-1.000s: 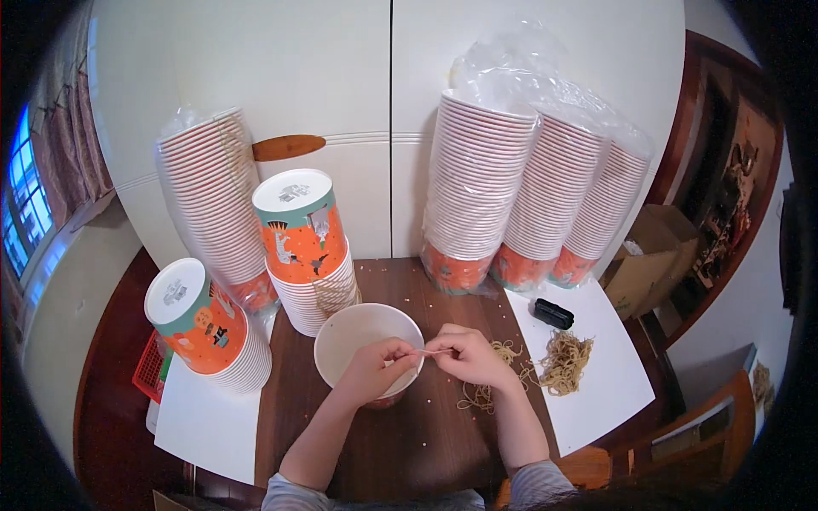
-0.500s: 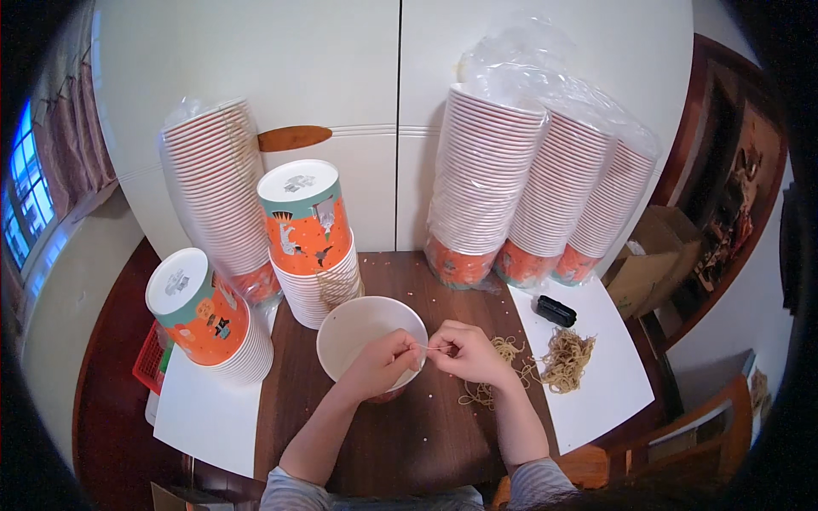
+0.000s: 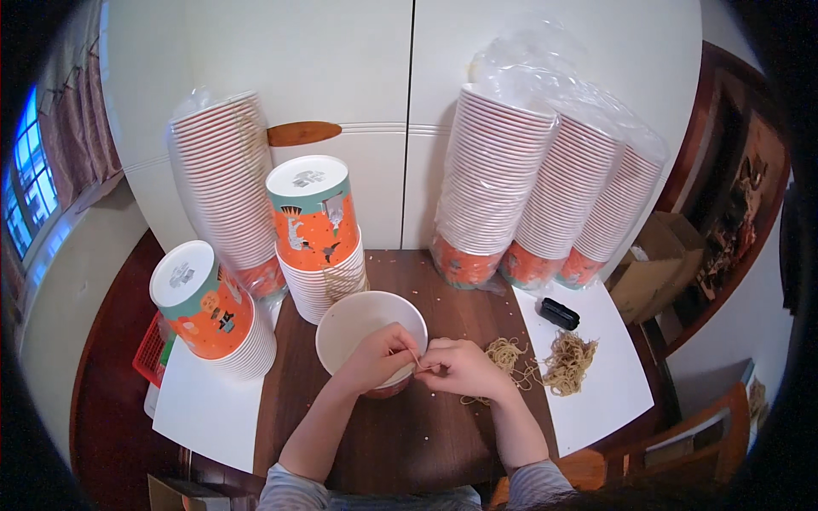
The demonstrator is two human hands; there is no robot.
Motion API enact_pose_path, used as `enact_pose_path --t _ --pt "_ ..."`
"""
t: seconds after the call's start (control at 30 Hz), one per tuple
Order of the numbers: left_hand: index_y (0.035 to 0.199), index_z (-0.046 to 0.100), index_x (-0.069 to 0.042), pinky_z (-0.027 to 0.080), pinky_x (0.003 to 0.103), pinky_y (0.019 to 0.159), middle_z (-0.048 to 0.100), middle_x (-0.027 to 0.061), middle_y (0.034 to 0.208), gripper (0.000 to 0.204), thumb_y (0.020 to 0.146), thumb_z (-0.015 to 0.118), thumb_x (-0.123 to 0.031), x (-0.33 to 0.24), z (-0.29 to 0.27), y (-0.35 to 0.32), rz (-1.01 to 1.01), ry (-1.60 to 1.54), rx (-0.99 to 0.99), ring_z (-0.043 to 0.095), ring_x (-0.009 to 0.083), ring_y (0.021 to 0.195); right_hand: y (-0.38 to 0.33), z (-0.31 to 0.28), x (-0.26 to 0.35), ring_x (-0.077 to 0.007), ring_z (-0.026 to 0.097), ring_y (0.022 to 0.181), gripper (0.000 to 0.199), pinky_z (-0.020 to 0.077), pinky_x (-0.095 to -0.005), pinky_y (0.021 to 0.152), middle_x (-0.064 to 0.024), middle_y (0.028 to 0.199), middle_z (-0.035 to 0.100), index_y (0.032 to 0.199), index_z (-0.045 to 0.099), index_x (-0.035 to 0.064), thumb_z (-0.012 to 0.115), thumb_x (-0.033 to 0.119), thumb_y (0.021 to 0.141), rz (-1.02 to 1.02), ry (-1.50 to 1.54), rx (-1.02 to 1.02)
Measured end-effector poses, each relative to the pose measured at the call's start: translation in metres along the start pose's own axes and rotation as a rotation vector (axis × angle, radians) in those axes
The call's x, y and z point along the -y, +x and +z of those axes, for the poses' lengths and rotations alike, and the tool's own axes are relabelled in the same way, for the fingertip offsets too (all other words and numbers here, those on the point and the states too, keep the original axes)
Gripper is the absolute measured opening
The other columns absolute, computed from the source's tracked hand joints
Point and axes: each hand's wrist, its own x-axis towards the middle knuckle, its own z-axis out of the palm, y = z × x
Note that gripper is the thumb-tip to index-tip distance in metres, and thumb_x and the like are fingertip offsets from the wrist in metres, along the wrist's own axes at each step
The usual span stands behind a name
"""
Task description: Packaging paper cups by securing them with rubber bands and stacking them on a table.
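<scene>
On the brown wood-grained surface (image 3: 383, 451) stood an open, white-lined paper bucket (image 3: 354, 326); at its near right rim, the left hand (image 3: 377, 358) and right hand (image 3: 461, 368) had drawn closer together, fingertips pinching a thin pinkish strand (image 3: 417, 361) between them, probably slacker for working.

1. White panels (image 3: 349, 51) rise behind the table, split by a dark vertical seam and crossed by moulded horizontal lines; an oval brown wooden piece (image 3: 304, 134) sits left of the seam.
2. At far left, a barred window (image 3: 32, 166) glows blue beside a gathered, brownish curtain (image 3: 81, 132), above a pale wall (image 3: 89, 277).
3. The floor (image 3: 106, 383) shows dark reddish-brown.
4. The table (image 3: 383, 451) has a dark wood-grain middle between white sides.
5. A brown wooden chair (image 3: 740, 417) stands at lower right.
6. Upper right, a dark wood-framed panel (image 3: 737, 187) curves away, perhaps a picture.
</scene>
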Motion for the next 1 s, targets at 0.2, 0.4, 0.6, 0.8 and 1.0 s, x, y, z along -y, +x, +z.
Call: enact_pose_path --t 0.2,0.4,0.6,0.8,1.0 --pt "0.081 0.046 -0.003 0.043 0.021 0.055 0.056 0.0029 0.069 0.013 0.077 0.059 -0.005 -0.004 0.000 0.000 0.040 0.131 -0.045 0.054 0.0070 0.064 0.002 0.001 -0.009 -0.0080 0.049 0.056 0.012 0.0393 -0.0219 0.050 -0.0019 0.067 0.054 0.077 0.061 0.0046 0.068 0.010 0.070 0.111 0.135 -0.246" --pt "0.086 0.043 -0.004 0.040 0.020 0.054 0.057 0.0028 0.071 0.017 0.078 0.058 -0.006 0.003 -0.001 0.000 0.007 0.166 -0.077 0.052 0.0054 0.064 0.007 0.012 -0.007 -0.0083 0.050 0.056 0.013 0.0406 -0.0228 0.051 -0.0024 0.068 0.055 0.077 0.060 0.0040 0.069 0.010 0.069 0.132 0.107 -0.291" --pt "0.103 0.039 -0.003 0.045 0.024 0.064 0.061 0.0110 0.078 0.029 0.080 0.055 -0.009 -0.016 -0.001 0.002 -0.144 -0.063 -0.069 0.058 0.0122 0.073 0.005 0.010 -0.011 -0.0141 0.056 0.060 0.010 0.0433 -0.0255 0.052 -0.0054 0.069 0.057 0.077 0.060 0.0037 0.066 0.008 0.070 -0.105 -0.119 -0.303" --pt "0.103 0.041 -0.002 0.045 0.025 0.067 0.061 0.0109 0.080 0.028 0.080 0.055 -0.009 -0.011 -0.002 -0.001 -0.144 -0.050 -0.078 0.059 0.0138 0.075 0.008 0.010 -0.014 -0.0111 0.051 0.056 0.009 0.0405 -0.0241 0.049 -0.0021 0.065 0.053 0.076 0.057 0.0023 0.064 0.008 0.073 -0.044 0.028 -0.287" --pt "0.079 0.057 -0.003 0.045 0.030 0.060 0.060 0.0088 0.074 0.016 0.074 0.060 -0.017 -0.005 -0.004 -0.001 0.057 0.504 -0.095 0.059 0.0186 0.066 0.005 0.012 -0.036 -0.0004 0.039 0.059 0.009 0.0327 -0.0171 0.051 0.0074 0.065 0.048 0.075 0.058 0.0031 0.063 0.011 0.076 0.363 0.512 -0.198"
